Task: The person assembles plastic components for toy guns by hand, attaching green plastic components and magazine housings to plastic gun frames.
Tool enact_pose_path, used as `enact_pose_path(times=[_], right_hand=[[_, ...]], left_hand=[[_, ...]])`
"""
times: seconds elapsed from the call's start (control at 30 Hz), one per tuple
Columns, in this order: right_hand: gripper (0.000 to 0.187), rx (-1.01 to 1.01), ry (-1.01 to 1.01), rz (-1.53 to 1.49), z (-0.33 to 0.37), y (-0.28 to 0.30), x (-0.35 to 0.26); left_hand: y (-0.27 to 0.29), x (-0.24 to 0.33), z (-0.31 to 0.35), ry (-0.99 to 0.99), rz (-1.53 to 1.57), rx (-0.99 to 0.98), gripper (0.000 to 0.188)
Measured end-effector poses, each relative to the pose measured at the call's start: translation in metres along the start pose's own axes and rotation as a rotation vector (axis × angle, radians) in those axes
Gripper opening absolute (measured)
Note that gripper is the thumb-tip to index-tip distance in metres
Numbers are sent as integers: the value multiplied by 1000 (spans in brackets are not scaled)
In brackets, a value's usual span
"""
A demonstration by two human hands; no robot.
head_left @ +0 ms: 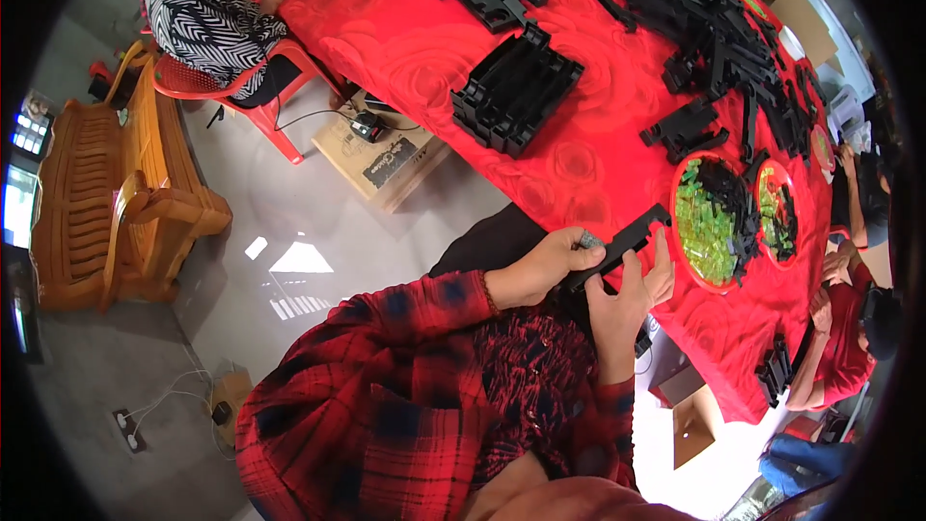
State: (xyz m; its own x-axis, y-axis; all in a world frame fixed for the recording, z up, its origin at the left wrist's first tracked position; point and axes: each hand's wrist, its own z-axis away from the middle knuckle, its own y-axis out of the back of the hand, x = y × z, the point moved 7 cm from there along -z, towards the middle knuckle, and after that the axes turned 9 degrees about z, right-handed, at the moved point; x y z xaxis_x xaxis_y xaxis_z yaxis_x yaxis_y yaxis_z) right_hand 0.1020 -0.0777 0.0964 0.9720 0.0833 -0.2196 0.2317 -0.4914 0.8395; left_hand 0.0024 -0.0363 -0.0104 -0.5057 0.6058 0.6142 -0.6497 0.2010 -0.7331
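Between my two hands, just off the near edge of the table, is a long black plastic part (637, 233) with notches at its far end. My left hand (543, 270) pinches its near end between thumb and fingers. A small grey patch shows by the left fingertips; I cannot make out what it is. My right hand (627, 304) grips the part from below and from the right, fingers bent along its side. To the right of the hands, a red-rimmed tray (683, 249) holds yellow-green clear pieces and small black pieces.
A red-covered table (579, 169) carries a stack of black parts (516, 87) and a large heap of black parts (723, 29). A second round tray (763, 195) stands to the right. People sit at the far left and right. A cardboard box (381, 159) lies on the floor.
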Motion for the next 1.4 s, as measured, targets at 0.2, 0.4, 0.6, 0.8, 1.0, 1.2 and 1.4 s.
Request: enact_pose_path(times=[0.2, 0.4, 0.6, 0.8, 1.0, 1.2, 1.4], right_hand=[[59, -36, 16, -53, 0, -2, 6], [61, -93, -65, -113, -5, -12, 14], [59, -112, -100, -140, 2, -10, 15], [56, -104, -213, -563, 1, 7, 23], [28, 85, -302, -568, 5, 23, 22], [28, 256, -235, -330, 4, 38, 25], [27, 216, -299, -395, 6, 30, 31]], left_hand=[[-21, 13, 7, -3, -27, -39, 20], [-19, 12, -3, -19, -11, -12, 23], [-16, 6, -4, 57, 37, -17, 28], [-25, 3, 1, 227, 251, -171, 33], [-33, 4, 2, 242, 257, -240, 32], [-20, 11, -1, 211, 224, -144, 43], [-25, 11, 0, 217, 234, -161, 42]])
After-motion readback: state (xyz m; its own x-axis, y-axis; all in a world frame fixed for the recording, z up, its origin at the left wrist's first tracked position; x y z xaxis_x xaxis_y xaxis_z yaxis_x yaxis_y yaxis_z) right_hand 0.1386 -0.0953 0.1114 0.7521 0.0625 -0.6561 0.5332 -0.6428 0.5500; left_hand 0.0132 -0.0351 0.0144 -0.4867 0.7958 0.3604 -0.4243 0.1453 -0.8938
